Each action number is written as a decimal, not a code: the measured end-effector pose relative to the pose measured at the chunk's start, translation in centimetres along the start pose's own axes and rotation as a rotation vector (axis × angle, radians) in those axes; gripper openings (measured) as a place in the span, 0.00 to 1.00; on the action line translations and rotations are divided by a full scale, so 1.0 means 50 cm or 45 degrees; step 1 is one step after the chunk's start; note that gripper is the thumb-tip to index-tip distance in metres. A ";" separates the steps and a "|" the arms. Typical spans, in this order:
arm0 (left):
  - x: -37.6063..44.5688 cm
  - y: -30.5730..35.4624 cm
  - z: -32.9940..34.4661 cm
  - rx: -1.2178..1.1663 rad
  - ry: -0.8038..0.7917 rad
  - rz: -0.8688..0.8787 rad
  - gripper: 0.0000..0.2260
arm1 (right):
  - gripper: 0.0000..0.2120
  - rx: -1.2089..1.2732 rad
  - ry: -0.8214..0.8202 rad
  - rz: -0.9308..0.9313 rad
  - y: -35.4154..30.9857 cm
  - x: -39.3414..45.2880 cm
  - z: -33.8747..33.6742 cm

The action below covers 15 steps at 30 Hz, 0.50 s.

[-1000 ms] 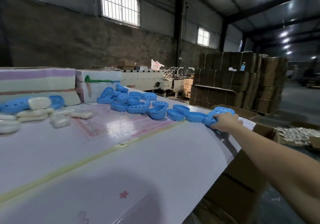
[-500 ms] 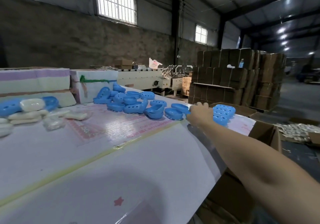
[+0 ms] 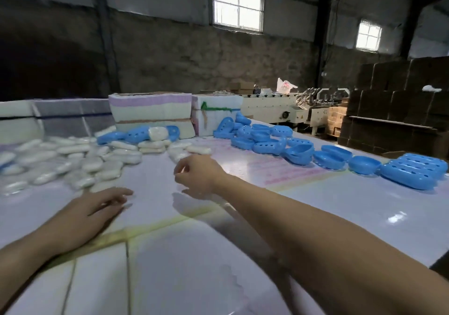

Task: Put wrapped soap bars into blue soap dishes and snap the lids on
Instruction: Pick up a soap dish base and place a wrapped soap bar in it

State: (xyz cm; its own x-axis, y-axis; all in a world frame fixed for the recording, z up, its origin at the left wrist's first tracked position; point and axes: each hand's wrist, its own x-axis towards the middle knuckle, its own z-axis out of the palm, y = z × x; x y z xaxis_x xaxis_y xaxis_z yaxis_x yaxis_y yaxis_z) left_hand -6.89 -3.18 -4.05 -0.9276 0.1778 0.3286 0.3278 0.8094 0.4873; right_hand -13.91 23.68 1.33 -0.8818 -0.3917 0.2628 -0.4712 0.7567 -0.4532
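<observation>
Right hand [image 3: 198, 172] hovered empty, fingers loosely curled, near wrapped soap bars [image 3: 80, 161] – left hand [image 3: 97, 209] flat on table [image 3: 315, 217]; blue soap dishes [image 3: 298, 153] far right – we judged one-bar pinch best

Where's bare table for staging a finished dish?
Free: the near table in front of both hands, and the strip between the right hand and the stacked lids. Crowded: soap bars far left, blue dishes along the back.
</observation>
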 end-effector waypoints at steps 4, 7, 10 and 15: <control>-0.010 0.011 -0.016 -0.272 0.109 -0.158 0.14 | 0.05 0.160 -0.163 -0.135 -0.138 0.039 0.073; -0.006 0.010 -0.023 -0.533 0.206 -0.294 0.14 | 0.04 0.394 -0.098 -0.146 -0.212 0.052 0.119; -0.014 0.010 -0.036 -0.760 0.336 -0.389 0.10 | 0.07 0.765 -0.032 -0.161 -0.241 0.040 0.170; -0.018 0.012 -0.040 -0.842 0.365 -0.416 0.17 | 0.05 0.764 0.027 -0.242 -0.217 0.031 0.203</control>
State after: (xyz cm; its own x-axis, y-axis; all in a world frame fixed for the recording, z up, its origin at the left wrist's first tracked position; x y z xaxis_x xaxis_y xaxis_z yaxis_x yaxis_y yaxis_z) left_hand -5.50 -3.95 -2.43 -0.9423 -0.2356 0.2377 0.1686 0.2794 0.9452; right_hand -10.40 9.55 -1.98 -0.7836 -0.4752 0.4001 -0.5552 0.2469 -0.7942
